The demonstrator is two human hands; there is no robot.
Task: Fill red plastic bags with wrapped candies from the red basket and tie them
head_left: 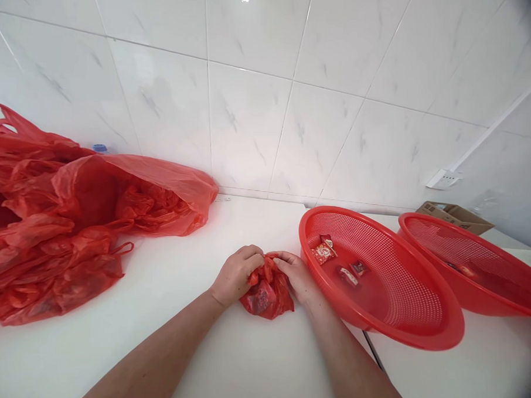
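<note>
A small red plastic bag (268, 296) rests on the white table, bulging with contents that show only dimly through the film. My left hand (240, 274) grips its gathered top from the left, fingers curled in. From the right, my right hand (295, 275) pinches the same bunched top. Just beyond my right hand stands a red perforated basket (413, 290), tilted in view. Inside it lie several small wrapped packets (323, 252), some red and white, some dark.
A large heap of red plastic bags (48, 230) covers the table's left side. A second red basket (477, 290) stands at right, a cardboard box (460, 218) behind it. White tiled wall (251, 122) closes off the back, with a power socket (444, 179) on it.
</note>
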